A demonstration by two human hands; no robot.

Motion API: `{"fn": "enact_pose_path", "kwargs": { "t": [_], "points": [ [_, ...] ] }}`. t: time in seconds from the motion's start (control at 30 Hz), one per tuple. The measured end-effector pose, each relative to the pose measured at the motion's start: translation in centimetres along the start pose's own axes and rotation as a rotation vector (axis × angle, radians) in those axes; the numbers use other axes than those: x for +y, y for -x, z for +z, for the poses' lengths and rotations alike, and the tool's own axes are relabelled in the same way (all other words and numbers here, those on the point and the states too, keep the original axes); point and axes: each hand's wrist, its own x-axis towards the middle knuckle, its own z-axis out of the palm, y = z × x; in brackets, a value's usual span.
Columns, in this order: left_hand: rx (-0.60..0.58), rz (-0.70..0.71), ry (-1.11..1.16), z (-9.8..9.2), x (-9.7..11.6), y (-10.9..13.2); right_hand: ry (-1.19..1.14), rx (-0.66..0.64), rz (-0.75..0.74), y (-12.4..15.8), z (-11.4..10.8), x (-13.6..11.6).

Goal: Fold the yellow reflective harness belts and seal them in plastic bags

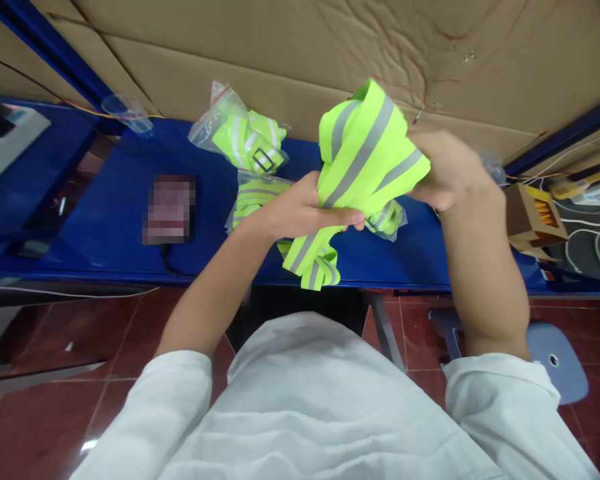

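A neon-yellow reflective strap (365, 153) with grey stripes is gathered in loose folds above the blue table. My left hand (315, 210) is closed round its lower part, thumb across the front. A tail of the strap hangs down to the table's front edge. My right hand (447, 167) is blurred at the right side of the folds; its fingers are partly hidden behind the strap, and its grip cannot be made out. Behind and beside my left hand lie a bagged strap with a black buckle (250, 140) and another bagged strap (257, 193). A smaller bagged strap (387, 219) lies below the folds.
Cardboard (260, 40) lines the back of the blue table (115, 200). A clear plastic cup (127, 113) stands at the back left, with a blurred-out flat object (169, 208) nearer. To the right are an open cardboard box (535, 217) and a blue stool (555, 360).
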Motion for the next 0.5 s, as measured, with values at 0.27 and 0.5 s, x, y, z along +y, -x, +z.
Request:
{"fn": "enact_pose_path", "kwargs": {
  "t": [0.27,0.5],
  "points": [
    [0.035,-0.010,0.001,-0.3,0.1,-0.1,-0.165,-0.011,0.059,1.5,2.1,2.0],
    [-0.004,-0.084,-0.010,-0.4,-0.4,-0.2,0.047,0.210,-0.149,3.4,3.5,-0.1]
  ]
}}
